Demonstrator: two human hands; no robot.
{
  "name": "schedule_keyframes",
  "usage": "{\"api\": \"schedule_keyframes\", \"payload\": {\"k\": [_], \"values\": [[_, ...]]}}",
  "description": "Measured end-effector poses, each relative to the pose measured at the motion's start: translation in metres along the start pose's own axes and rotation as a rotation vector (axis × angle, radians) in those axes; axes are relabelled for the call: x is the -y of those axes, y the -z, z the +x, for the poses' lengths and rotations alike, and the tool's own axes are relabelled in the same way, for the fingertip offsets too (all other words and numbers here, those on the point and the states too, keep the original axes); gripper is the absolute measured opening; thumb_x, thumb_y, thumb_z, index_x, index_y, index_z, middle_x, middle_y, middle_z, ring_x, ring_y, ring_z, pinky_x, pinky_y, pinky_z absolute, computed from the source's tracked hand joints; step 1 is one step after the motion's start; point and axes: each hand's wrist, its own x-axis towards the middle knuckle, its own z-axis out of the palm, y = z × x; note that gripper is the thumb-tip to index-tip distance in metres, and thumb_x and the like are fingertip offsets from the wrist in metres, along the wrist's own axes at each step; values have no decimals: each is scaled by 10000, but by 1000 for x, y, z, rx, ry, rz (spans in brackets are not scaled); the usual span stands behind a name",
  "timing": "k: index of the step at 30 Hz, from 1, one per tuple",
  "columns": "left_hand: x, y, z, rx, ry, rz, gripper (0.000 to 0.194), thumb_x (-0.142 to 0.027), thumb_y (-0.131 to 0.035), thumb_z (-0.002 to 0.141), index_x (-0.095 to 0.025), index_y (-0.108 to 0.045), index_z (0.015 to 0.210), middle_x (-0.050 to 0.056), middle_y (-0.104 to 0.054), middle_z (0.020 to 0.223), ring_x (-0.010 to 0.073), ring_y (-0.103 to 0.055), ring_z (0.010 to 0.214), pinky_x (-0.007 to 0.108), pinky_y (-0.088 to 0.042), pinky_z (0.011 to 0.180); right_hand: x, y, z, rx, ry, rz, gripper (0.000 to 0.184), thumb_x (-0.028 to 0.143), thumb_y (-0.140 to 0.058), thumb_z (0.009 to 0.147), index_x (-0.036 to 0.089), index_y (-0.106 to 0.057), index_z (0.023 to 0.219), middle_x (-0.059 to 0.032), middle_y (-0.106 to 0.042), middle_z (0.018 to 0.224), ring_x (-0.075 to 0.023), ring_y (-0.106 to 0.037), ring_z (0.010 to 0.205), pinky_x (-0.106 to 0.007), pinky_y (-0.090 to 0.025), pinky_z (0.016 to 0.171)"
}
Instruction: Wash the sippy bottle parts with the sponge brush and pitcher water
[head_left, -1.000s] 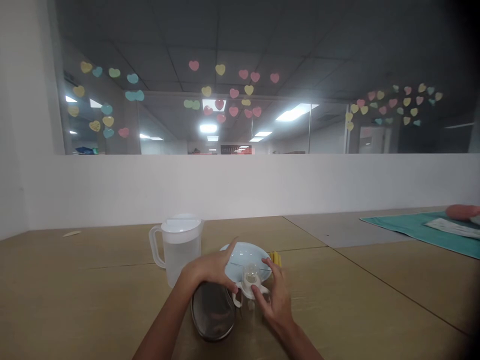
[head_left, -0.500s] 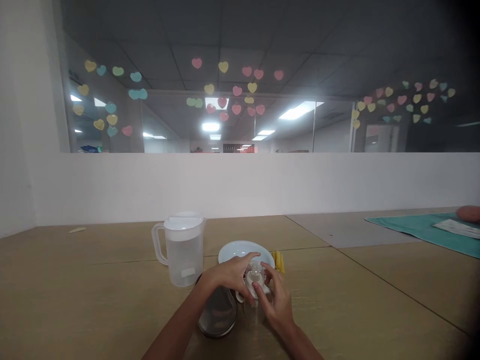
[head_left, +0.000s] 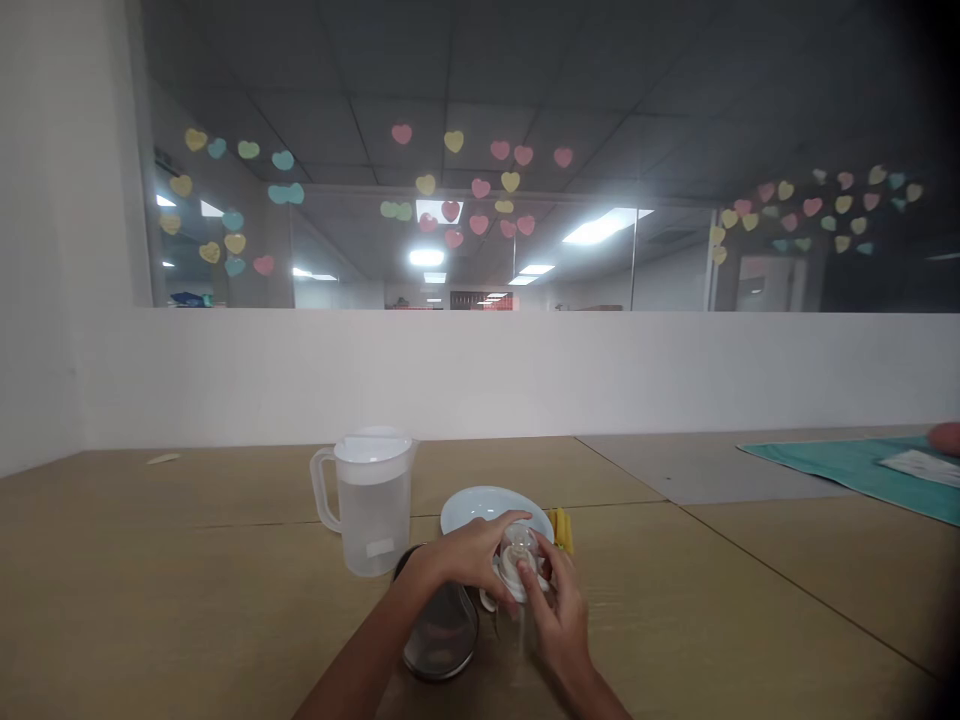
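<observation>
Between my hands is a baby bottle point(head_left: 519, 568) with a clear nipple and a white collar, its see-through body faintly visible below. My left hand point(head_left: 480, 555) curves around the top from the left, thumb and fingers on either side. From the right, my right hand point(head_left: 559, 597) grips the collar, with the thumb pressed near the nipple's base. Under my left forearm sits a dark, shiny-rimmed container point(head_left: 442, 645), partly covered by the arm. A pale blue plate point(head_left: 461, 510) lies just behind my hands.
A clear plastic jug point(head_left: 375, 515) with a white lid stands to the left. Something yellow point(head_left: 562, 530) lies beside the plate. At the far right is a teal cloth point(head_left: 817, 462) with a white item point(head_left: 922, 465) on it. A wall point(head_left: 465, 375) closes off the back.
The view has shifted slightly, moving everything a little right and down. Both hands keep their hold on the bottle, whose top is tilted a little more toward me.
</observation>
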Motion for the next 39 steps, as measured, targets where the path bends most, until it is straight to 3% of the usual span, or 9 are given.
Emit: {"api": "schedule_keyframes", "payload": {"k": [7,10,13,18,20,24,30,39], "values": [[3,-2,2,14,22,-20,1229,-346,-790,476,-253,-22,1430,-7,-601,869,195,-532,858,248,-423,719,-5,-2,-1,4,170,-141,409,390,-448,871,193,-484,1228,-118,-617,1059,-257,-582,949,-420,-491,774],[2,-2,3,11,53,-45,1281,-333,-808,432,-236,-14,1433,15,-615,919,197,-544,855,262,-426,739,-5,0,1,-28,173,-135,422,365,-443,876,192,-437,1261,-124,-589,1121,-270,-568,1011,-439,-491,801],[1,-2,3,9,25,-122,1233,-314,-825,395,-239,-146,1422,51,-603,1060,207,-554,910,268,-429,773,-5,3,3,-89,183,-146,436,339,-442,873,200,-397,1283,-140,-553,1172,-302,-542,1066,-469,-478,834],[-4,1,2,27,-6,-80,685,-352,-810,458,-213,-604,1096,12,-646,966,209,-558,895,235,-417,724,-11,1,3,-155,314,-141,476,280,-437,870,249,-321,1331,-143,-521,1193,-323,-518,1093,-512,-463,852],[-5,2,1,30,24,-44,559,-378,-804,467,-195,-651,973,3,-655,921,198,-558,856,223,-405,701,-13,0,4,-211,293,-103,493,270,-436,870,242,-299,1343,-151,-485,1225,-322,-490,1128,-516,-451,870],[-3,2,0,37,-12,-30,540,-398,-804,462,-190,-648,935,-13,-649,887,171,-552,799,203,-380,645,-13,4,14,-332,107,-90,489,323,-464,860,203,-356,1322,-164,-408,1278,-313,-418,1199,-486,-421,916],[1,9,-3,26,23,110,440,-432,-783,488,-182,-621,811,-29,-589,743,139,-520,691,194,-318,537,-16,10,23,-195,-105,-12,464,403,-496,830,194,-466,1244,-143,-421,1241,-248,-539,1027,-414,-478,839],[-1,14,-6,37,103,176,437,-472,-782,452,-183,-550,681,-33,-561,684,130,-497,620,204,-303,488,-26,2,13,140,-50,100,364,313,-466,857,240,-508,1211,-118,-441,1253,-183,-621,858,-409,-518,805]]}}
